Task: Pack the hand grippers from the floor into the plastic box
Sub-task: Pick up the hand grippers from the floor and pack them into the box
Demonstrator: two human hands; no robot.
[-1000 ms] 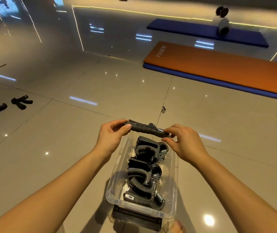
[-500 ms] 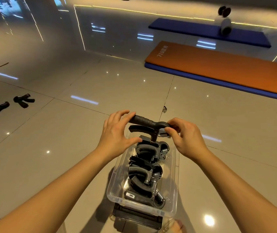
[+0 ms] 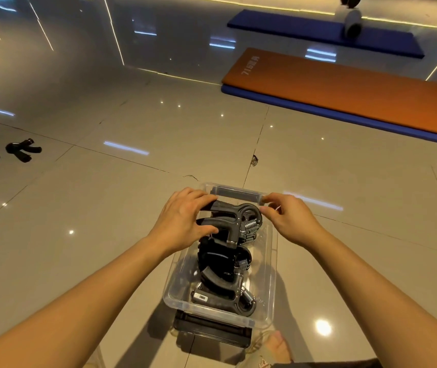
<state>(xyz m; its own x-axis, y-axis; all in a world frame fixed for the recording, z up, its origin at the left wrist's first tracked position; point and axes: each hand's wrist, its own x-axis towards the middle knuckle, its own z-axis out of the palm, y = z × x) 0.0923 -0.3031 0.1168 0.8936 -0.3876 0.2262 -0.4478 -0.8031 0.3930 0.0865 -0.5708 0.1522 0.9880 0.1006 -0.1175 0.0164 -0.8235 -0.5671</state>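
In the head view, the hand gripper (image 3: 234, 217) sits at the far end of the plastic box (image 3: 271, 264), centre of frame, on top of the other packed grippers (image 3: 222, 274). Its long axis runs left to right across the box, with the handles pointing left and the spring coil to the right.

The left hand (image 3: 182, 221) has a closed grip around both handles. The right hand (image 3: 291, 219) is curled by the coil end, and whether its grip holds anything cannot be told.

The gripper lies crosswise, so its handle tips could catch on the box wall. Resting on the pile, it could also tip out. Two more grippers (image 3: 23, 150) lie on the floor (image 3: 105, 208) at middle left.
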